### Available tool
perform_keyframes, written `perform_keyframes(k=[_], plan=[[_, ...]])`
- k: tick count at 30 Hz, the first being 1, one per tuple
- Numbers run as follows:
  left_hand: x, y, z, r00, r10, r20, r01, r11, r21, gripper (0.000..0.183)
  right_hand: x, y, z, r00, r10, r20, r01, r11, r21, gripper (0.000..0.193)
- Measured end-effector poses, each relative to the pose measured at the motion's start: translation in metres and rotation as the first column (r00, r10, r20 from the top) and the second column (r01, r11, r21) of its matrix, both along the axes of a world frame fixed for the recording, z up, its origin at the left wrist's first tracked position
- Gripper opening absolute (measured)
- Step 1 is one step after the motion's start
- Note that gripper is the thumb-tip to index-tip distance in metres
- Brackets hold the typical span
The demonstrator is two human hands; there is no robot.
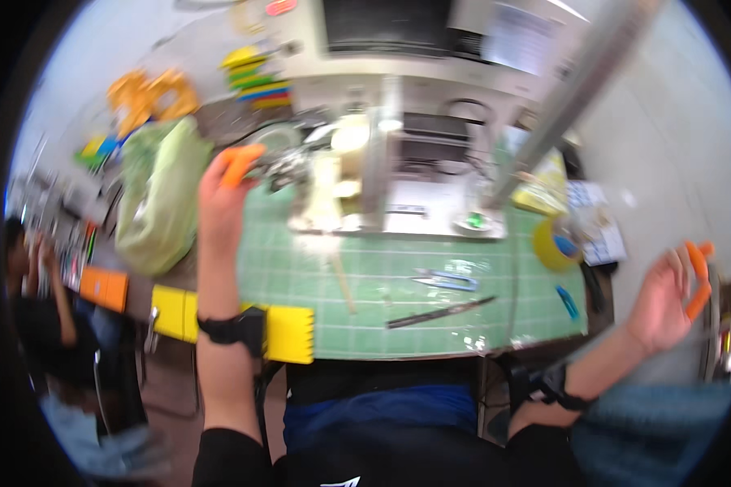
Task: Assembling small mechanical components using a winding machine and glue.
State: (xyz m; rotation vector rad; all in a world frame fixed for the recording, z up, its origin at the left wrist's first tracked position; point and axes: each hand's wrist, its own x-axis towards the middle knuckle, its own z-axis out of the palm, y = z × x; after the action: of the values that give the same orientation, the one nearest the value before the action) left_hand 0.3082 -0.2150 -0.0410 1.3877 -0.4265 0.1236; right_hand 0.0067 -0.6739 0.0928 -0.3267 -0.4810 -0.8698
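Green mat [536, 284], centre | right hand [662, 304], 3 o'clock, orange-tipped fingers parted, apparently empty | left hand [223, 199], 10 o'clock, fingers close together, grip unclear | metallic clutter [284, 169], just beside it | seemingly between actions; grasping calls for settled left fingertips

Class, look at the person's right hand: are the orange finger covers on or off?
On: the orange covers fit over digits of the right hand, following their shape.
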Motion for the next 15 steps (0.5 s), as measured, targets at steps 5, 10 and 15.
perform_keyframes(k=[5,10,15], plan=[[-0.005,0.018,0.007,0.998,-0.049,0.038,0.052,0.996,-0.074,0.022,0.034,0.052,-0.016,0.961,0.067,-0.270,-0.171,0.908,-0.383,0.028],[-0.021,0.021,0.051,0.943,-0.027,0.331,-0.123,0.896,0.426,0.016,0.062,0.146,-0.045,0.752,-0.654,-0.079,-0.210,-0.123,-0.970,0.026],[-0.015,0.017,0.069,0.753,-0.192,0.629,-0.329,0.718,0.613,0.013,0.075,0.157,-0.070,0.750,-0.651,-0.118,-0.465,-0.392,-0.794,0.029]])
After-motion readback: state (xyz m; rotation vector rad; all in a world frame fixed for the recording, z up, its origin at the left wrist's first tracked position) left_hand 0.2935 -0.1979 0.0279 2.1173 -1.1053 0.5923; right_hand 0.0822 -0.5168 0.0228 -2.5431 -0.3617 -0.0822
